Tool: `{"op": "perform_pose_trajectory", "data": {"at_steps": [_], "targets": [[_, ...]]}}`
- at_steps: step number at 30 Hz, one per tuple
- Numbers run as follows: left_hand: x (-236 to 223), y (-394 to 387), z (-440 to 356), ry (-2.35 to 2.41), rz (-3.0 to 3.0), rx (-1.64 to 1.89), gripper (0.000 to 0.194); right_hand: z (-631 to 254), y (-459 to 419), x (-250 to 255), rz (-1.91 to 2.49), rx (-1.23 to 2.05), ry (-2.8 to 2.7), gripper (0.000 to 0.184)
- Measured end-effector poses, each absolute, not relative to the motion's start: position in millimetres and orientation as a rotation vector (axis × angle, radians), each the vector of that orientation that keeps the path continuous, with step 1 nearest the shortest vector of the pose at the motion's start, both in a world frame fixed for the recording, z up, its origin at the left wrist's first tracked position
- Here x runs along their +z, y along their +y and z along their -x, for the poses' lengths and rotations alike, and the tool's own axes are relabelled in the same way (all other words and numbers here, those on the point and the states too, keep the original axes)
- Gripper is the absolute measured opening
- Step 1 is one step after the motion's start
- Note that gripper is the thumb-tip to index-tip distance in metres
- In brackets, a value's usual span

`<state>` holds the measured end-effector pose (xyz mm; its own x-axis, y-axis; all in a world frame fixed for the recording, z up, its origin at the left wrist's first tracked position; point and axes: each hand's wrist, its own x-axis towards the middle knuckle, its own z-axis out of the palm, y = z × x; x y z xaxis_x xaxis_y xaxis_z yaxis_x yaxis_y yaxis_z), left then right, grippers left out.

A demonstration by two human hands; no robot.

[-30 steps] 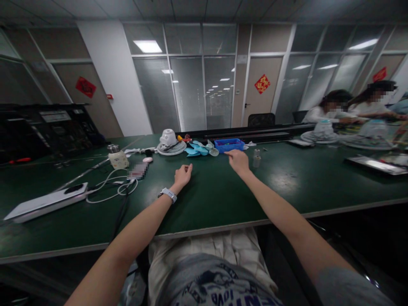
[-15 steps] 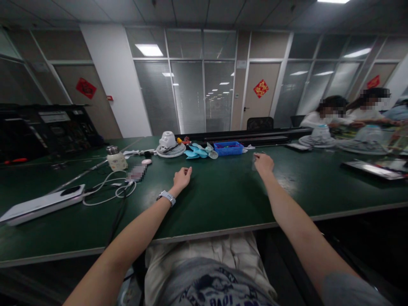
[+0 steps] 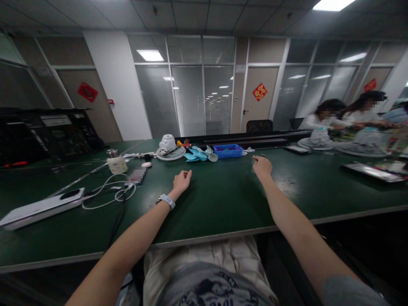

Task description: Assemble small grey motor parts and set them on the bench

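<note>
My left hand [image 3: 181, 180] rests on the green table [image 3: 219, 204] with its fingers loosely curled and nothing in them; a watch sits on that wrist. My right hand [image 3: 262, 165] reaches further out to the right, knuckles up, fingers closed over a spot on the table. Whatever is under it is hidden. Beyond both hands lie a white fan grille with its motor [image 3: 170, 149], light blue fan blades [image 3: 197, 155] and a blue tray [image 3: 228, 150].
At the left are a long white device [image 3: 41, 207], looped white cables [image 3: 108, 193], a small white jar [image 3: 116, 163] and a pink object [image 3: 146, 164]. Two other people [image 3: 338, 117] work at the far right. The table's near edge runs just in front of my lap.
My right hand moved from beside the blue tray to the right and settled over two small pale containers, which are now hidden. The left hand stayed put. The view tilted slightly.
</note>
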<state>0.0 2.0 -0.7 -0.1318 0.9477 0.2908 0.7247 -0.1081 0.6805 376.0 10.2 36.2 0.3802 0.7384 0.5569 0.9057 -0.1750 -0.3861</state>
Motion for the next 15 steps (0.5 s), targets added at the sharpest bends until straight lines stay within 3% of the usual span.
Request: {"op": "perform_pose_trajectory", "data": {"at_steps": [12,15], "targets": [[-0.2,0.7,-0.4,1.859,-1.856,1.091,0.045,-373.8,8.1,41.0,2.073,-0.263,-1.405,0.035],[0.1,0.2,-1.5,1.867,-1.859,1.088,0.043,-375.6,8.6,36.2,2.094,-0.191,-1.37,0.052]]}}
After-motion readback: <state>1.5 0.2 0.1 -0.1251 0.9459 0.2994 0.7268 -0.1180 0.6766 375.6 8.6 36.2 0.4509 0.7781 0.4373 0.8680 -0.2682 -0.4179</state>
